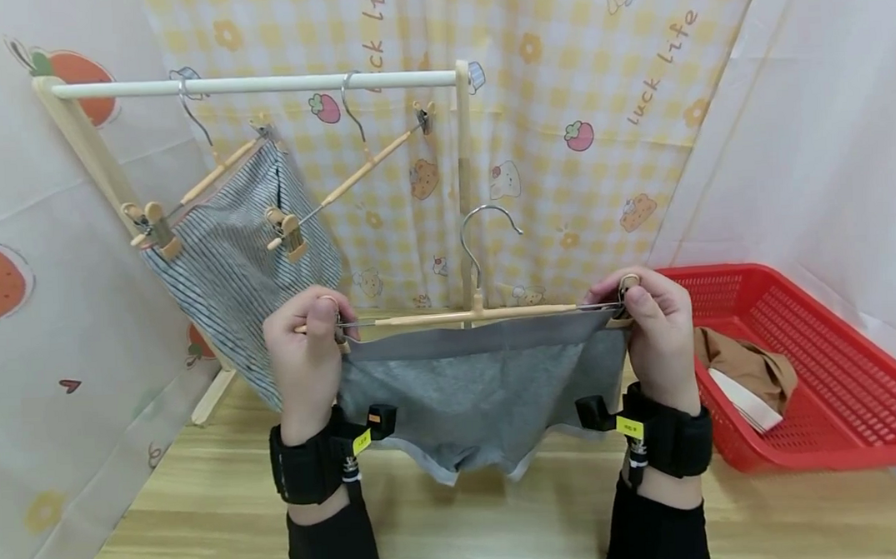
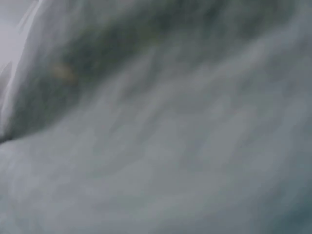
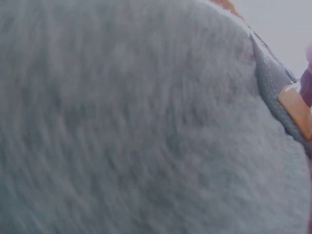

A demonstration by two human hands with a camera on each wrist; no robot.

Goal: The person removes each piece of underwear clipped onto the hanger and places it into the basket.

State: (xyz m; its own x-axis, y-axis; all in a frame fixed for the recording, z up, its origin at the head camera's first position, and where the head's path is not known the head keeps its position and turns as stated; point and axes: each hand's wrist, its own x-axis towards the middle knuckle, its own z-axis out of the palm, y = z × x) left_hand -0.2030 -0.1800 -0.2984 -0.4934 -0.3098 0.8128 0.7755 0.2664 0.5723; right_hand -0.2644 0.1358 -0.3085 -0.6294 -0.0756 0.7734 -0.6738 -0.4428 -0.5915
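Note:
A wooden clip hanger (image 1: 480,315) with a metal hook is held level in front of me. Grey underwear (image 1: 475,391) hangs from it by the waistband. My left hand (image 1: 308,340) pinches the hanger's left clip and the fabric's left corner. At the other end my right hand (image 1: 652,321) pinches the right clip and that corner. Both wrist views are filled with blurred grey underwear fabric (image 2: 156,146) (image 3: 136,126); a wooden clip (image 3: 296,111) shows at the right edge of the right wrist view.
A small clothes rack (image 1: 252,85) stands behind, bearing striped underwear (image 1: 229,256) on one clip hanger and an empty clip hanger (image 1: 353,179) beside it. A red basket (image 1: 835,379) with brown clothing (image 1: 748,366) sits at the right on the wooden tabletop (image 1: 504,527).

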